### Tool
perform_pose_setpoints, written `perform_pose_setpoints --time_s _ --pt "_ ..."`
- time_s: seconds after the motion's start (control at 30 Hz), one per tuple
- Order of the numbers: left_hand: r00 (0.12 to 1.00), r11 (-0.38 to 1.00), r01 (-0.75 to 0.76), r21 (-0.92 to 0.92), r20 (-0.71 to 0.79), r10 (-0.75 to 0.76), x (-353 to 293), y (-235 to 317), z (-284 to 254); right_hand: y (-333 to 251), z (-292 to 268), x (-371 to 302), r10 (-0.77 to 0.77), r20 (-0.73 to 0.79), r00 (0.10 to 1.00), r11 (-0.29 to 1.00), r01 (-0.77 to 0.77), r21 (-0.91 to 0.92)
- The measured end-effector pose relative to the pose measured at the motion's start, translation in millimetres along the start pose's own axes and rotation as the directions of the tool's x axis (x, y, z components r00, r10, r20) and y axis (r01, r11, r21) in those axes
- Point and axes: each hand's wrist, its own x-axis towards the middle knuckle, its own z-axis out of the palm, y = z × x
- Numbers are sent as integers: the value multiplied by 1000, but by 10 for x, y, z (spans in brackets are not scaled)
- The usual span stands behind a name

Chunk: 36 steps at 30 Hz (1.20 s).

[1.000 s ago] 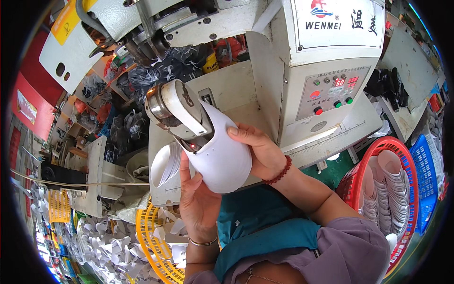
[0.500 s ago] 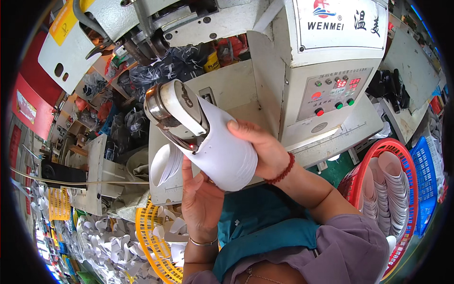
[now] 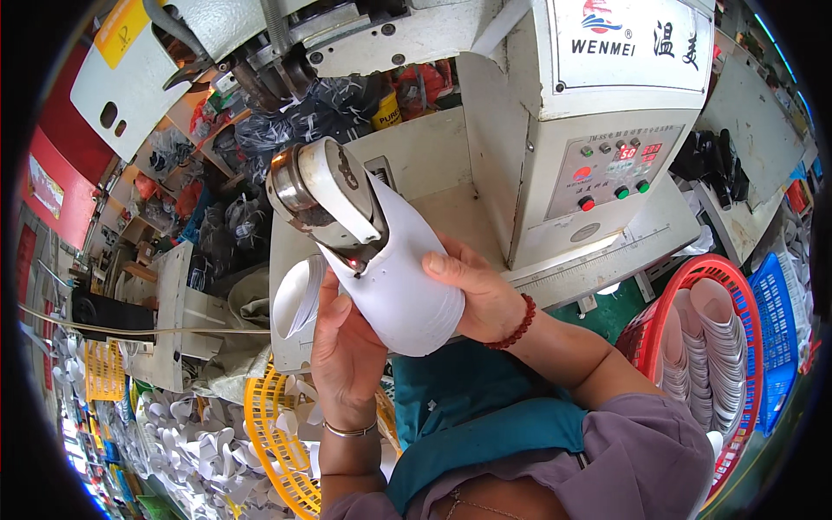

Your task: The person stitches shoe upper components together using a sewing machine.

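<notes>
A white curved piece (image 3: 403, 277), open at its upper end, sits over the metal end of a machine post (image 3: 305, 195). Several fine ridges run along its rounded lower end, like the edges of nested layers. My right hand (image 3: 481, 295) grips it from the right, thumb on top and fingers partly hidden beneath. From the lower left my left hand (image 3: 348, 351) holds its edge, with the fingertips partly behind it. A small red light spot shows on the piece's edge near the post. Left of it stands a nested stack of white curved pieces (image 3: 296, 299).
The machine head (image 3: 273, 74) hangs above the post, and its control box (image 3: 607, 165) stands right. A red basket (image 3: 752, 347) with stacked white pieces is at the right, beside a blue basket (image 3: 780, 329). A yellow basket (image 3: 269, 433) and loose white pieces (image 3: 195, 442) lie lower left.
My left hand has shifted slightly left and up along the piece's edge. The right thumb now lies lower on the white piece, which has turned a little more upright.
</notes>
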Motion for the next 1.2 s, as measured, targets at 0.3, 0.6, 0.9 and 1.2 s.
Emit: perform_pose_setpoints --time_s 0.3,0.6,0.9,1.2 --pt "999 992 45 -115 -22 -48 37 -10 -125 122 49 -24 1 -30 1000 998 -2 -56" --pt "999 955 10 -295 -32 -21 64 -102 -348 221 147 -41 -58 -44 997 995 55 -80" --pt "998 948 -2 -318 55 20 24 -81 -291 156 198 -45 20 -3 1000 999 -20 -39" --pt "970 967 -213 140 148 192 43 115 12 -116 202 126 -125 68 990 970 136 -201"
